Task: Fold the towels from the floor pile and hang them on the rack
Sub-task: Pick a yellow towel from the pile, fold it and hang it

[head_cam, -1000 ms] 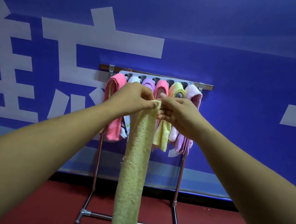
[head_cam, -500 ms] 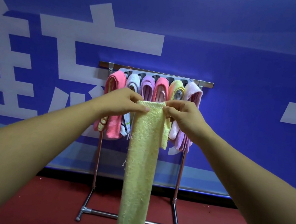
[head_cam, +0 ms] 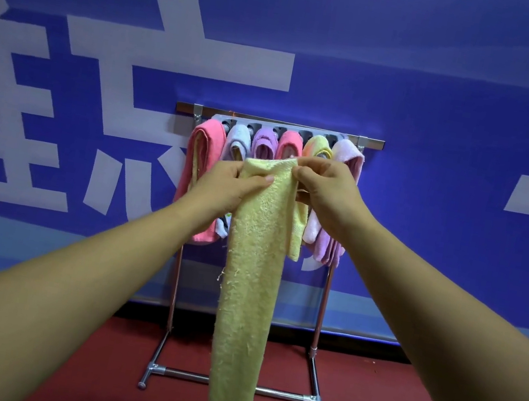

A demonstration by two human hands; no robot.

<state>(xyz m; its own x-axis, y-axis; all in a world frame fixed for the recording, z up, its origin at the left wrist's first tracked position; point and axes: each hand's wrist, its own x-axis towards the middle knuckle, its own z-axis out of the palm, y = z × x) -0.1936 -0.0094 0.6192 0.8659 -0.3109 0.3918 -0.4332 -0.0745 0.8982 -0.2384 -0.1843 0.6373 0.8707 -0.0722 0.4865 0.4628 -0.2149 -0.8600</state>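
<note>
Your left hand (head_cam: 223, 190) and right hand (head_cam: 326, 196) both pinch the yellow towel's (head_cam: 252, 267) top edge; it hangs down between them, near the rack (head_cam: 320, 308) holding six folded towels (head_cam: 201, 162).

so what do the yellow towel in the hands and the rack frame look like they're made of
The yellow towel looks like terry cloth, likely cotton: matte, nubby looped pile, with loose threads along its left edge. The rack looks like metal tubing with a shiny chrome-like finish: bright highlights on its base bar and clamped joints. Its uprights have a coppery tint, possibly only reflection.
</note>
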